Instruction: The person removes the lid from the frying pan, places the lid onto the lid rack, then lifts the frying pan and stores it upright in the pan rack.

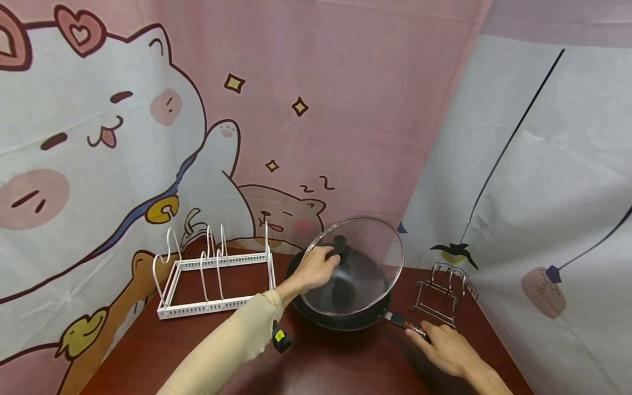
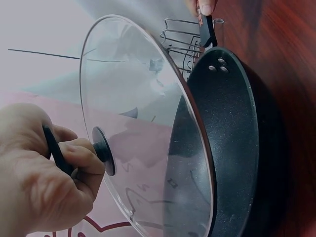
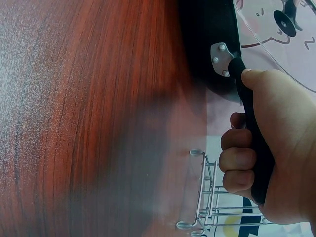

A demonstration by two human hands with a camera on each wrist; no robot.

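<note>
A dark frying pan (image 1: 340, 323) with a deep bowl sits on the table, its handle (image 3: 256, 143) pointing right toward me. My right hand (image 1: 446, 345) grips that handle, fingers curled round it in the right wrist view. Over the pan, a round glass lid (image 1: 367, 274) with a metal rim is held tilted, and the pan's inside shows through and below it. My left hand (image 1: 318, 267) holds the lid by its black knob (image 2: 101, 150), with the fingers hooked round the knob's grip. In the left wrist view the lid's lower rim overlaps the pan's opening.
Left of the pan stands a white rack (image 1: 212, 307) with upright wire dividers. A small metal wire rack (image 1: 436, 299) is at the right, behind my right hand. A printed curtain (image 1: 355, 109) hangs behind the reddish-brown table (image 1: 336, 362). A black device (image 1: 280, 337) sits at my left wrist.
</note>
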